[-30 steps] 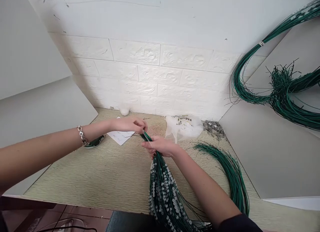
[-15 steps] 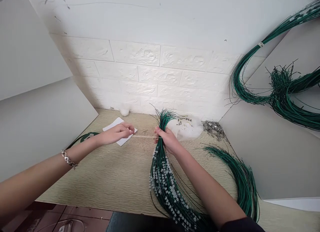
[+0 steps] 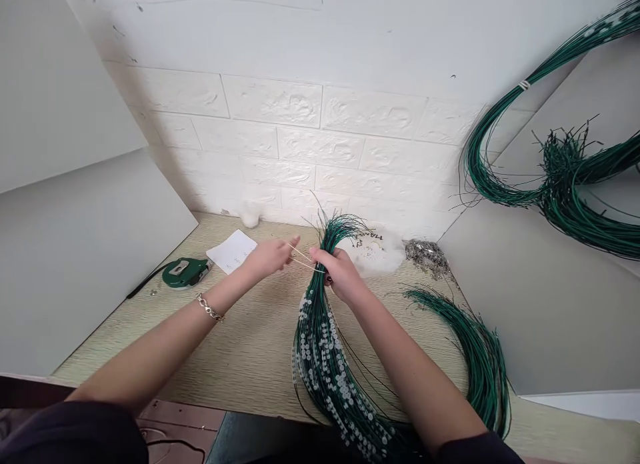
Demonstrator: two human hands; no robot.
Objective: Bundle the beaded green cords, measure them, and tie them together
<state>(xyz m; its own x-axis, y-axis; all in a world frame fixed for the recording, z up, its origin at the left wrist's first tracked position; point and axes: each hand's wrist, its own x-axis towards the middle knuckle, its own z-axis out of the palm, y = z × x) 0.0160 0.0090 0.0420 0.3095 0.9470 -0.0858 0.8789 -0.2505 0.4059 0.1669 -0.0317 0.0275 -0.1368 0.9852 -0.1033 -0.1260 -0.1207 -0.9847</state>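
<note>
My right hand point(image 3: 340, 272) is wrapped round the upper part of a bundle of green wires point(image 3: 320, 337), with loose ends fanning out above the fist. Small white round pieces dot the lower wires, which hang over the table's front edge. A thin pale rubber band point(image 3: 302, 261) stretches from the bundle to my left hand point(image 3: 277, 256), whose fingers are closed on its far loop. Part of the band is hidden behind the wires and the right-hand fingers.
On the wooden table point(image 3: 250, 357) lie a green tape measure point(image 3: 186, 272), white paper point(image 3: 233, 251), a clear plastic bag point(image 3: 373, 254), a heap of small metal bits point(image 3: 427, 256) and another green wire bundle point(image 3: 477, 357). More wire bundles point(image 3: 505, 191) hang at the right.
My left hand has moved right, closer to the bundle, and the band now spreads into a loop with two strands apart. The tape measure has come into fuller view.
</note>
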